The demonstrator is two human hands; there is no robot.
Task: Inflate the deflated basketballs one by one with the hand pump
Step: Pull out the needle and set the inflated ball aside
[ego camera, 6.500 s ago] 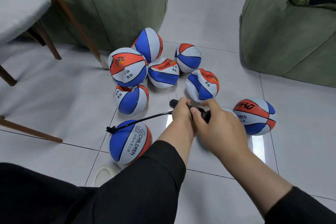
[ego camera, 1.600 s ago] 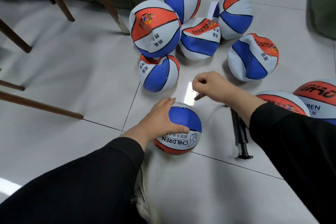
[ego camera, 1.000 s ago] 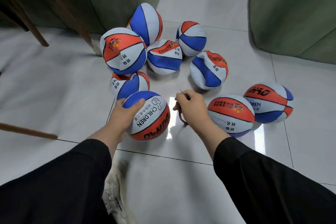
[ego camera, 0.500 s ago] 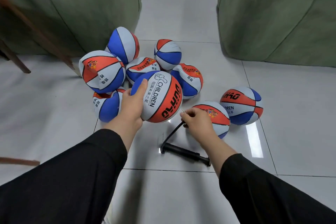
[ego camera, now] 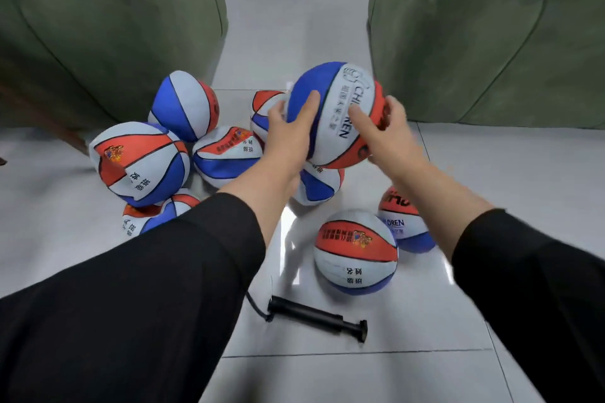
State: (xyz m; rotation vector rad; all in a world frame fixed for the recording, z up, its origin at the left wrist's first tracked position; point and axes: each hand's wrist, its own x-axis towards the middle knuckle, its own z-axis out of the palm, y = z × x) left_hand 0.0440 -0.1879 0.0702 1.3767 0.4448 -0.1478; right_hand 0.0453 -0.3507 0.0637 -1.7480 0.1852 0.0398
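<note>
Basketballs are the matter here, and nearest of the gear lies the black hand pump (ego camera: 322,321) on the tiled floor (ego camera: 409,379), its thin hose (ego camera: 257,306) curling off to the left under a black sleeve (ego camera: 147,288). Just beyond the pump a rounded ball (ego camera: 356,252) sits on the floor, with a second one (ego camera: 404,222) touching it on the right, partly hidden by the right forearm. Above these, both hands hold one full, round ball (ego camera: 334,114) up off the floor. The left hand (ego camera: 289,131) has its grip spread against the ball's blue panel, fingers straight; the right hand (ego camera: 384,131) cups the orange side, fingers lightly bent round it. To the left and behind lies a cluster of soft, dented balls (ego camera: 183,147), touching one another. Farthest off stand two green upholstered seats (ego camera: 108,42), with a strip of bare floor between them.
</note>
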